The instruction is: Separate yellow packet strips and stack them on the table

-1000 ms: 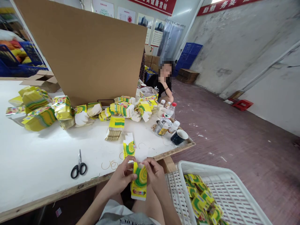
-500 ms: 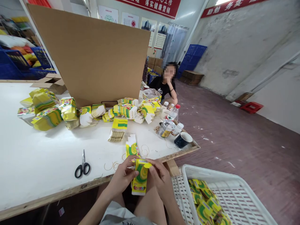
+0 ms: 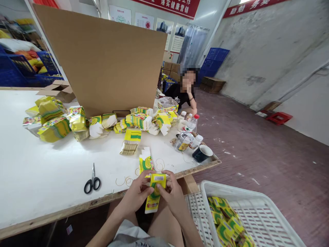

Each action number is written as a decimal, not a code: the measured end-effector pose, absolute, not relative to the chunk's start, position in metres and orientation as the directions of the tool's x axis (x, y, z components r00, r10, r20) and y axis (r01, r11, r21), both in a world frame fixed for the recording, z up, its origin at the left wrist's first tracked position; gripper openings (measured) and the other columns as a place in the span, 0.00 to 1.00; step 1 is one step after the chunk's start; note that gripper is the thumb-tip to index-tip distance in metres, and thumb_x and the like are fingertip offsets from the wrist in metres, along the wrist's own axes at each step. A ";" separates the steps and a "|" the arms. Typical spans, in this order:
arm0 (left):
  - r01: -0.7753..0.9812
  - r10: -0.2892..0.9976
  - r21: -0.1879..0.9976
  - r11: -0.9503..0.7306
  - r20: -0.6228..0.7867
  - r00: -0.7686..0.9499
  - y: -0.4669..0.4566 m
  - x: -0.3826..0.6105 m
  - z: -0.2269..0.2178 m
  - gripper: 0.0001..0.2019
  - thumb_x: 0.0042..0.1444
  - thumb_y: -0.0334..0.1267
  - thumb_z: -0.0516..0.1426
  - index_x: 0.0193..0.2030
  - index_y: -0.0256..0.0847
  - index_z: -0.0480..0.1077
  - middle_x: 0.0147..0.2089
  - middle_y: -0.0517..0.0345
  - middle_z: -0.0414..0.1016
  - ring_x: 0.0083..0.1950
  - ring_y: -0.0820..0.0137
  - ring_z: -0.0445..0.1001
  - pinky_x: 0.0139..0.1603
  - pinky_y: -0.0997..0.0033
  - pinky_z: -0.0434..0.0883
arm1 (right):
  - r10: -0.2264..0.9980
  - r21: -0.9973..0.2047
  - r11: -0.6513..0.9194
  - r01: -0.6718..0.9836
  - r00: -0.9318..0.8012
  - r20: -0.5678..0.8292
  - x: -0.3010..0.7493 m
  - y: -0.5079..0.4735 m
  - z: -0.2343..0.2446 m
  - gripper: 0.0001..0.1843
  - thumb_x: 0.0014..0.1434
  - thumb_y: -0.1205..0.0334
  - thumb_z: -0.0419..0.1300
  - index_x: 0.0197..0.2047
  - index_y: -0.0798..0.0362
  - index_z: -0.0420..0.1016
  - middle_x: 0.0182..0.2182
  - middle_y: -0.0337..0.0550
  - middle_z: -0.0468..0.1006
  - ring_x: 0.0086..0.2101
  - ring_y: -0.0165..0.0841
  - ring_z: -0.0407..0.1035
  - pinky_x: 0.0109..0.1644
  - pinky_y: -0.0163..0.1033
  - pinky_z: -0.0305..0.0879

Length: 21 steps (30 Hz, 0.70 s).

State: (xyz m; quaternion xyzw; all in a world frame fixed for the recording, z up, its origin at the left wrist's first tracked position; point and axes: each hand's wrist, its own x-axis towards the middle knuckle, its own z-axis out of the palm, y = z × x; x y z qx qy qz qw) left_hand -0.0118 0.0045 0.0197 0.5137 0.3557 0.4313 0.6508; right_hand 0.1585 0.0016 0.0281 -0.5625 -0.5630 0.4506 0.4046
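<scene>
A yellow and green printed carton is held over my lap at the table's front edge, its barcode end facing up. My left hand grips its left side with the thumb on the front. From the right, my right hand holds it, thumb pressed on the front face near the barcode end. Just beyond lie flat carton blanks with white flaps. Thin rubber bands are scattered near them. Black-handled scissors rest on the table to the left.
Bundled carton blanks line the tall cardboard sheet across the white table. Bottles, a jar and a dark mug stand at the right corner. A white basket with finished-looking cartons is at my right. A person sits beyond.
My right thumb has moved from the yellow flap at the carton's top right onto its front face. The flap no longer sticks out, and the barcode end now shows more fully.
</scene>
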 end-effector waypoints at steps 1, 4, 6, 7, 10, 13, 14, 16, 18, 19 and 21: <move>-0.208 0.929 0.973 0.105 -0.022 0.368 0.005 -0.012 0.021 0.23 0.57 0.37 0.60 0.59 0.45 0.62 0.51 0.49 0.78 0.45 0.62 0.78 0.43 0.66 0.73 | 0.997 -0.963 -0.030 0.268 -0.055 -0.046 0.159 0.001 0.028 0.23 0.56 0.56 0.62 0.53 0.51 0.64 0.22 0.33 0.76 0.23 0.33 0.69 0.27 0.34 0.62; -0.257 0.934 0.956 0.139 -0.040 0.354 0.004 -0.013 0.028 0.23 0.55 0.38 0.62 0.56 0.44 0.63 0.49 0.48 0.78 0.46 0.61 0.78 0.42 0.66 0.73 | 0.995 -0.973 -0.002 0.229 -0.099 -0.026 0.164 0.001 0.029 0.24 0.59 0.52 0.60 0.56 0.50 0.65 0.26 0.36 0.77 0.27 0.34 0.71 0.31 0.35 0.66; -0.300 0.929 0.937 0.176 -0.058 0.365 0.004 -0.013 0.033 0.24 0.52 0.39 0.64 0.54 0.44 0.63 0.47 0.49 0.79 0.43 0.62 0.78 0.40 0.67 0.73 | 0.998 -0.979 0.018 0.203 -0.068 0.005 0.168 0.003 0.030 0.23 0.61 0.48 0.59 0.55 0.50 0.70 0.31 0.40 0.79 0.30 0.35 0.72 0.34 0.37 0.68; -0.322 0.925 0.927 0.194 -0.064 0.374 0.004 -0.013 0.036 0.24 0.51 0.39 0.65 0.54 0.43 0.64 0.46 0.49 0.79 0.41 0.62 0.79 0.39 0.68 0.73 | 0.999 -0.982 0.025 0.185 -0.039 0.018 0.169 0.004 0.030 0.22 0.61 0.47 0.58 0.53 0.50 0.72 0.33 0.41 0.79 0.32 0.35 0.72 0.36 0.37 0.68; -0.363 0.923 0.905 0.220 -0.073 0.378 0.004 -0.011 0.038 0.25 0.49 0.40 0.67 0.52 0.43 0.64 0.42 0.51 0.80 0.36 0.65 0.79 0.37 0.70 0.72 | 1.000 -0.996 0.030 0.079 0.007 0.030 0.169 0.006 0.032 0.19 0.58 0.46 0.61 0.45 0.50 0.77 0.37 0.44 0.80 0.35 0.37 0.73 0.39 0.38 0.69; -0.372 0.930 0.902 0.219 -0.078 0.358 0.005 -0.008 0.035 0.25 0.49 0.39 0.67 0.52 0.43 0.64 0.40 0.53 0.80 0.35 0.66 0.79 0.35 0.71 0.72 | 0.999 -0.999 0.036 0.000 0.010 0.036 0.164 0.007 0.034 0.15 0.55 0.49 0.65 0.40 0.51 0.78 0.33 0.43 0.80 0.33 0.36 0.72 0.37 0.37 0.69; -0.376 0.931 0.901 0.217 -0.076 0.356 0.004 -0.007 0.033 0.25 0.49 0.39 0.67 0.52 0.43 0.64 0.40 0.53 0.80 0.35 0.66 0.79 0.35 0.71 0.73 | 0.999 -0.999 0.040 -0.009 0.020 0.040 0.161 0.006 0.034 0.15 0.55 0.50 0.66 0.39 0.51 0.78 0.31 0.42 0.80 0.32 0.35 0.72 0.36 0.36 0.68; -0.377 0.931 0.903 0.207 -0.063 0.359 0.003 -0.005 0.029 0.23 0.51 0.39 0.66 0.53 0.44 0.64 0.40 0.54 0.81 0.36 0.66 0.80 0.36 0.70 0.73 | 0.999 -0.999 0.041 -0.014 0.036 0.041 0.157 0.006 0.033 0.14 0.53 0.50 0.67 0.38 0.51 0.79 0.30 0.42 0.80 0.31 0.35 0.71 0.36 0.37 0.68; -0.356 0.932 0.916 0.185 -0.048 0.361 0.002 -0.002 0.025 0.22 0.53 0.39 0.64 0.53 0.44 0.64 0.43 0.53 0.81 0.38 0.65 0.80 0.38 0.70 0.74 | 0.998 -0.999 0.036 0.002 0.045 0.036 0.156 0.005 0.032 0.15 0.53 0.49 0.66 0.37 0.52 0.79 0.30 0.43 0.80 0.32 0.37 0.71 0.36 0.38 0.68; -0.333 0.932 0.928 0.166 -0.037 0.361 0.002 0.000 0.022 0.21 0.55 0.39 0.63 0.54 0.44 0.64 0.44 0.52 0.81 0.39 0.65 0.80 0.39 0.69 0.74 | 0.998 -0.999 0.032 0.024 0.050 0.033 0.159 0.004 0.033 0.15 0.53 0.49 0.66 0.37 0.52 0.79 0.30 0.44 0.80 0.32 0.37 0.71 0.36 0.38 0.68; -0.246 0.935 0.963 0.108 -0.014 0.355 0.004 0.001 0.013 0.20 0.58 0.40 0.59 0.56 0.45 0.64 0.49 0.49 0.80 0.44 0.63 0.80 0.44 0.65 0.75 | 0.995 -0.990 0.030 0.137 0.093 0.043 0.173 0.000 0.038 0.17 0.54 0.48 0.64 0.38 0.52 0.80 0.29 0.44 0.79 0.30 0.38 0.71 0.35 0.39 0.68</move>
